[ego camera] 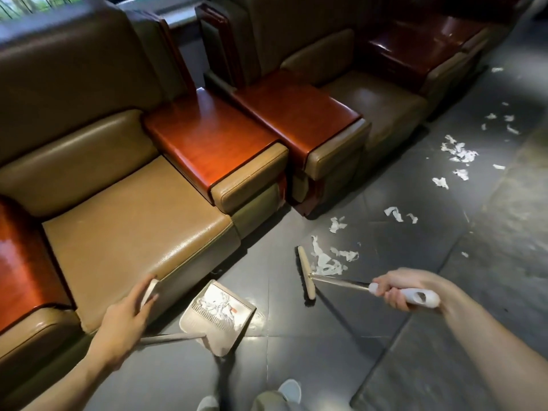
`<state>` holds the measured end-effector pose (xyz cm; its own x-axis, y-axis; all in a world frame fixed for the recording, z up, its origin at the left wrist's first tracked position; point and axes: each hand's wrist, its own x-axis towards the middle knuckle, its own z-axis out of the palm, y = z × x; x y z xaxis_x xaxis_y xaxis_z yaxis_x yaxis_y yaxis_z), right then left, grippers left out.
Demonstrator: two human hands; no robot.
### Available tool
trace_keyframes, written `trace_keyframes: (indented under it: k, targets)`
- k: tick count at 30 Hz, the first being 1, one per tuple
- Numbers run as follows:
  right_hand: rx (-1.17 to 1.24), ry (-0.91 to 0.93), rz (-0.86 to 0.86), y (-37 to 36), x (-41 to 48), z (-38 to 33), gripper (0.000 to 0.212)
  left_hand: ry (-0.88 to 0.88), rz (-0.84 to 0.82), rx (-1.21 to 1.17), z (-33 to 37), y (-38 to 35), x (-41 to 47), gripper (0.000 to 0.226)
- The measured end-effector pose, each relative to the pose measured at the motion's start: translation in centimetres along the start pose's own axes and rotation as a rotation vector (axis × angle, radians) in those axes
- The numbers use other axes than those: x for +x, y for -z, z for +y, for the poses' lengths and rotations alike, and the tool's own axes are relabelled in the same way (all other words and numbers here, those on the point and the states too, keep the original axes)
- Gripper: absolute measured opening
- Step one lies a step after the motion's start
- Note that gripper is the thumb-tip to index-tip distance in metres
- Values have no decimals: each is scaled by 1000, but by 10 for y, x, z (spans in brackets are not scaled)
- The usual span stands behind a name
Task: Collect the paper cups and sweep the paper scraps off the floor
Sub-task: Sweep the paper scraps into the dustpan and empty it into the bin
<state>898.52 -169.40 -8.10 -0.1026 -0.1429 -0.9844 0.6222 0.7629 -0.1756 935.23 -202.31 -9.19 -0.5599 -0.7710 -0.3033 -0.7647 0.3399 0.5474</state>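
Note:
White paper scraps (326, 262) lie on the dark tiled floor right beside the broom head (307, 274), with more scraps (458, 152) scattered farther right. My right hand (397, 290) grips the broom's white handle, and the head rests on the floor. A beige dustpan (219, 317) stands on the floor in front of the sofa and holds a pile of scraps. My left hand (127, 315) holds the white end of the dustpan's long handle, close to the sofa seat's front edge. No paper cup is in view.
A row of tan leather sofas (127, 221) with glossy red wooden armrests (207, 137) runs along the left and back. Open floor (444, 336) lies to the right. My feet in white slippers (290, 390) stand at the bottom edge.

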Motion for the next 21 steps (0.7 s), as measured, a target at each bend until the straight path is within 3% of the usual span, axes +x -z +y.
trace_keyframes:
  k: [11, 21]
  targets:
    - [-245, 99, -68, -68, -15, 26, 56, -25, -78, -46, -39, 15, -19, 49]
    - [-96, 21, -224, -182, 6, 15, 59, -15, -129, -79, -108, 56, -62, 47]
